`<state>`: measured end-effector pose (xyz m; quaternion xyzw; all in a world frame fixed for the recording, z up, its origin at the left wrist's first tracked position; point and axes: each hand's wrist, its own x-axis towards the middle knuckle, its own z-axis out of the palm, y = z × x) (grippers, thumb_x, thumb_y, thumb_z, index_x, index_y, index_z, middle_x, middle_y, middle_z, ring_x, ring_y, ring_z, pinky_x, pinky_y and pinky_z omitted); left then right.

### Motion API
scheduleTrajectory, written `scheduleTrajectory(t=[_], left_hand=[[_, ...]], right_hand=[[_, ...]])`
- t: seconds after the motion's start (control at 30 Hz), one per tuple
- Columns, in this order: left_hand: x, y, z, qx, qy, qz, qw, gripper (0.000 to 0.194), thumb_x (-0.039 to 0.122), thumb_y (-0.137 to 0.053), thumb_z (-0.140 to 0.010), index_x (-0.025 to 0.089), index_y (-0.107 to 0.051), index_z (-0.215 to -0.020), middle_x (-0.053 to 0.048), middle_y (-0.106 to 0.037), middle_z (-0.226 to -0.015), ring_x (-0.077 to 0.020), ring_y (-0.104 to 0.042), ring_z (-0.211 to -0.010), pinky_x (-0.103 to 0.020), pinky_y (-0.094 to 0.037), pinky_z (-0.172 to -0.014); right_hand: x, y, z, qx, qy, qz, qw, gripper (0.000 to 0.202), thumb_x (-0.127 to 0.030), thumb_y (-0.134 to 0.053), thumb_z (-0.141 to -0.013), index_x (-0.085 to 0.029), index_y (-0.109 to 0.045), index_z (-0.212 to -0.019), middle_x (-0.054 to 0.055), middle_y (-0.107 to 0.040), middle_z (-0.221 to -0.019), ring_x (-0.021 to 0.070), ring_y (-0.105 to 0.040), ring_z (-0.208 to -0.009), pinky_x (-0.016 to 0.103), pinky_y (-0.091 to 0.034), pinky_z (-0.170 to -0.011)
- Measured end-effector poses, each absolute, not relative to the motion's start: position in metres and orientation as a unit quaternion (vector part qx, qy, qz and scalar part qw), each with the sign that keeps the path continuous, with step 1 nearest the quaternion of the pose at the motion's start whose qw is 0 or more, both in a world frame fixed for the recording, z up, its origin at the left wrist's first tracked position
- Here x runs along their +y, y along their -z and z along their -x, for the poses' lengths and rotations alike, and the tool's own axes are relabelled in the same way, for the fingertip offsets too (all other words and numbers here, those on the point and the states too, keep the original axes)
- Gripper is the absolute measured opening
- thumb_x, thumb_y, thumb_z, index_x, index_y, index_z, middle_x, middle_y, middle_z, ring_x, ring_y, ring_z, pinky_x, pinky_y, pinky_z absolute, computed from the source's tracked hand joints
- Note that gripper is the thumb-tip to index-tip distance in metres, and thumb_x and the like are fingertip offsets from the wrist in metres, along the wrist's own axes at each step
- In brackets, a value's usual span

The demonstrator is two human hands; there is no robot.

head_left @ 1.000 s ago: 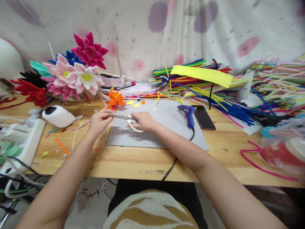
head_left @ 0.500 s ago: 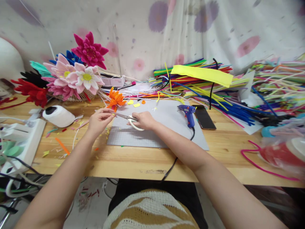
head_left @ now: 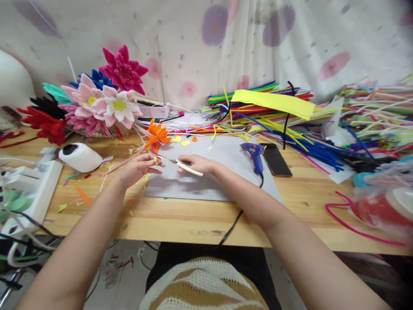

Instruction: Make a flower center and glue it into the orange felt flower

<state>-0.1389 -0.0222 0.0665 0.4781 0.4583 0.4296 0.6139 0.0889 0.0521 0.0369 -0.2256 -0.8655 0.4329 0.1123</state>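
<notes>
One pair of scissors [head_left: 192, 169] clasped in your right hand [head_left: 197, 163] | yellow scrap [head_left: 155, 159] pinched in your left hand [head_left: 135, 169] | scissors slipping this near could nick you

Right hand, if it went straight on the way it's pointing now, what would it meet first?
Most likely the left hand: the scissors held in the right hand point toward it, blades leading, though one view leaves depth unclear.

Passes freely over far-central grey mat [head_left: 226, 156]; meets right hand [head_left: 197, 163] and scissors [head_left: 192, 169] above its left half, glue gun [head_left: 256, 156] right, stem pile [head_left: 267, 115] behind.
</notes>
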Motion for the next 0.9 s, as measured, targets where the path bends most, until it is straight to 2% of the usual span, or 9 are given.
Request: scheduleTrajectory(t=[0.17,0.37,0.6,0.73,0.9], left_hand=[[-0.0182,-0.0632,0.1377,0.45,-0.43,-0.472,0.624,0.014,0.025,-0.072,-0.062,0.014,-0.065,-0.068,-0.008,-0.064,-0.08,-0.023,-0.062,-0.083,-0.04,-0.055,-0.069],[-0.0176,-0.0598,0.1399,0.438,-0.447,-0.444,0.641,0.008,0.02,-0.069,-0.061,0.014,-0.066,-0.066,-0.009,-0.066,-0.082,-0.022,-0.062,-0.08,-0.037,-0.055,-0.068],[-0.0172,-0.0604,0.139,0.43,-0.455,-0.428,0.652,0.012,0.02,-0.066,-0.064,0.015,-0.066,-0.076,-0.008,-0.065,-0.083,-0.0215,-0.062,-0.083,-0.038,-0.054,-0.07],[-0.0168,-0.0609,0.1387,0.423,-0.458,-0.43,0.653,0.013,0.02,-0.065,-0.065,0.015,-0.066,-0.077,-0.007,-0.064,-0.08,-0.0221,-0.062,-0.084,-0.039,-0.054,-0.071],[-0.0164,-0.0615,0.1397,0.413,-0.467,-0.419,0.661,0.009,0.018,-0.064,-0.066,0.016,-0.065,-0.074,-0.006,-0.062,-0.076,-0.02,-0.061,-0.081,-0.034,-0.055,-0.067]], right_hand=[[0.0496,-0.0397,-0.0898,-0.88,-0.393,0.235,0.125,0.043,-0.06,-0.054,-0.073,-0.018,-0.047,-0.081,-0.005,-0.042,-0.069,0.0098,-0.039,-0.065,0.021,-0.027,-0.061],[0.0489,-0.041,-0.09,-0.912,-0.286,0.251,0.15,0.043,-0.06,-0.057,-0.072,-0.018,-0.051,-0.078,-0.003,-0.05,-0.071,0.0099,-0.042,-0.064,0.021,-0.025,-0.06],[0.0468,-0.0382,-0.0911,-0.908,-0.26,0.283,0.165,0.046,-0.064,-0.055,-0.072,-0.018,-0.056,-0.077,-0.004,-0.049,-0.065,0.0086,-0.039,-0.059,0.02,-0.023,-0.058],[0.0461,-0.038,-0.0906,-0.907,-0.253,0.294,0.163,0.047,-0.065,-0.054,-0.072,-0.019,-0.057,-0.078,-0.004,-0.05,-0.065,0.0087,-0.038,-0.059,0.021,-0.022,-0.059],[0.0455,-0.0386,-0.0895,-0.905,-0.241,0.302,0.178,0.045,-0.064,-0.055,-0.072,-0.018,-0.057,-0.075,-0.004,-0.049,-0.063,0.0083,-0.037,-0.058,0.021,-0.021,-0.057]])
